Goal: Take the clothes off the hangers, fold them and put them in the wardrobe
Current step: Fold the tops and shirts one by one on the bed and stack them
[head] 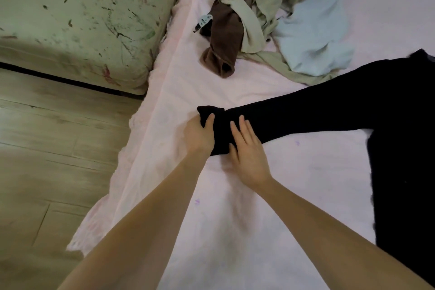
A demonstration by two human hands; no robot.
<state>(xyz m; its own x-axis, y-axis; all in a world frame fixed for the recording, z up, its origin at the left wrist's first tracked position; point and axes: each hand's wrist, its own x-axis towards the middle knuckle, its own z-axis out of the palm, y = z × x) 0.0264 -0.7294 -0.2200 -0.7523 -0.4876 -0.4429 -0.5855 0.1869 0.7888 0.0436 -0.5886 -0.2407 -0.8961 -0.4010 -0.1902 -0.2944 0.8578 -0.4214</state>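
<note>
A black long-sleeved garment (353,106) lies spread on the pink bed sheet (259,207), its sleeve stretched toward the bed's left edge. My left hand (199,135) grips the cuff end of that sleeve, thumb over the fabric. Just to its right, my right hand (248,150) lies flat on the sleeve with straight fingers pressing it down. The body of the garment runs down the right side of the view, partly cut off by the frame.
A heap of clothes sits at the back of the bed: a brown garment (223,37), pale green ones (249,14) and a light blue one (315,37). A green patterned pillow (77,19) lies at the left. Wooden floor (47,160) borders the bed.
</note>
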